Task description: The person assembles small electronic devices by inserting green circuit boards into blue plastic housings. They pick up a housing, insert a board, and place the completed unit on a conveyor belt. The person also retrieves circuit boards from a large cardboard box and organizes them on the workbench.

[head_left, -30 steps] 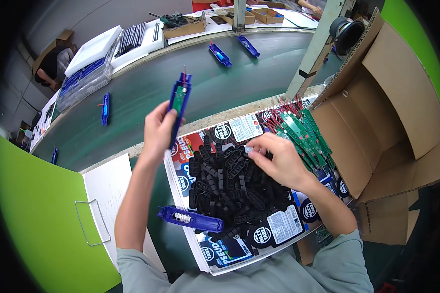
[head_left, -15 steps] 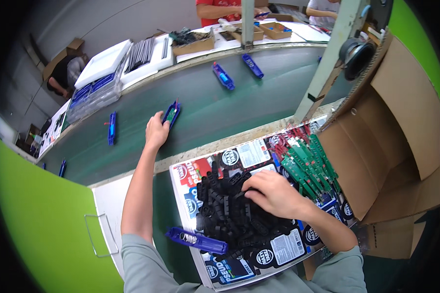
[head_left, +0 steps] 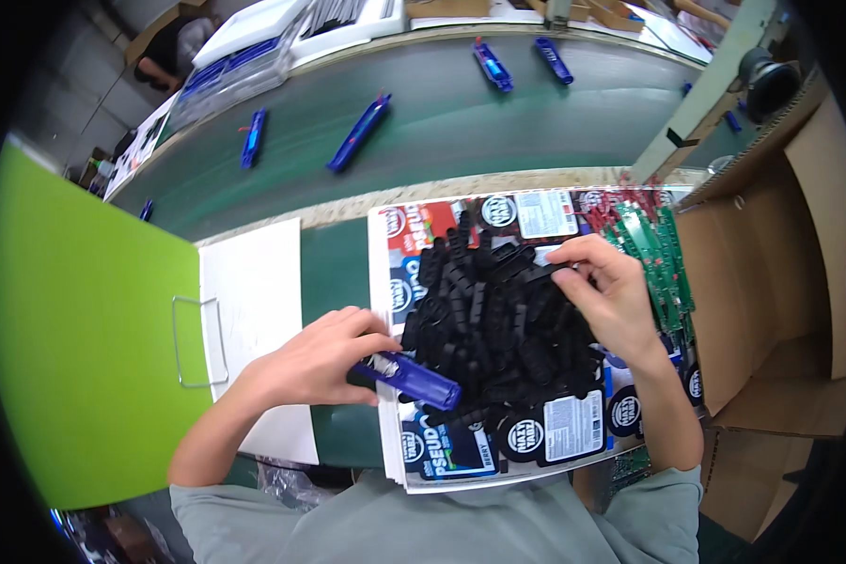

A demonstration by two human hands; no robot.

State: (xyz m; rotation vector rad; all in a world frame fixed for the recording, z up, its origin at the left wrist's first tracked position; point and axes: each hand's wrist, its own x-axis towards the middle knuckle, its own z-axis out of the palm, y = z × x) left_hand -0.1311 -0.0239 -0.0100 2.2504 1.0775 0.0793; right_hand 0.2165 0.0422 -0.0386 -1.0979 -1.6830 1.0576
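My left hand (head_left: 324, 357) is at the near left of the pile, its thumb and fingers around the left end of a blue plastic casing (head_left: 423, 381). Something silvery shows inside that casing, by the fingertips. Above the far right of the pile, my right hand (head_left: 616, 296) pinches a small black plastic part (head_left: 542, 274) between thumb and fingers. Many similar ribbed black parts (head_left: 479, 329) lie heaped on a printed cardboard sheet (head_left: 442, 461) in front of me.
Green circuit boards (head_left: 663, 263) with red wires lie right of the pile, beside an open cardboard box (head_left: 752, 301). Beyond runs a green conveyor belt (head_left: 423, 122) carrying several blue casings, one (head_left: 360, 133) nearest. A post (head_left: 705, 99) stands far right; a green panel (head_left: 85, 329) is left.
My left hand has left the casing on the belt and come back to the casing by the pile. My right hand has lifted a black part. The view has tilted down.
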